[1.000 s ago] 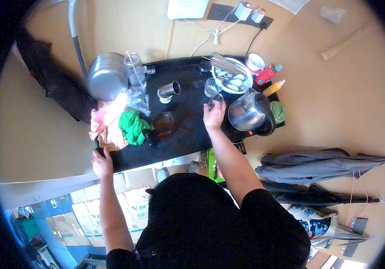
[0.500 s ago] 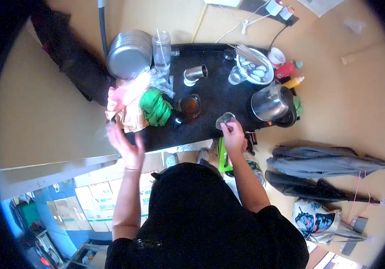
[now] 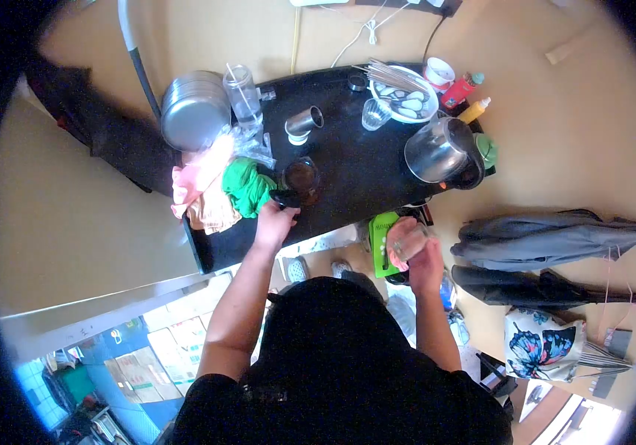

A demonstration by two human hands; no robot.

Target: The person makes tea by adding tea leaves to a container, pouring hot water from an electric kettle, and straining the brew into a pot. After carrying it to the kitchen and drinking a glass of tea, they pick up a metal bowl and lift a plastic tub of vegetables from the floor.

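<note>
My left hand is closed around the black handle of a glass pot with dark brown contents, which rests on the black table. Next to that hand lies a bunched green cloth. Beyond the front edge of the table, at the right, my right hand is closed on a small clear cup. Below and behind the cup are a pink item and a bright green bag.
A black table holds a metal pitcher, an oval tray, a clear glass, a steel cup, stacked round tins and a jar with a straw. Clothes hang at the right.
My left hand has moved right from beside the cloths and taken hold of the pot's handle. My right hand has carried the clear cup off the table's front edge, down and right. The view has shifted slightly.
</note>
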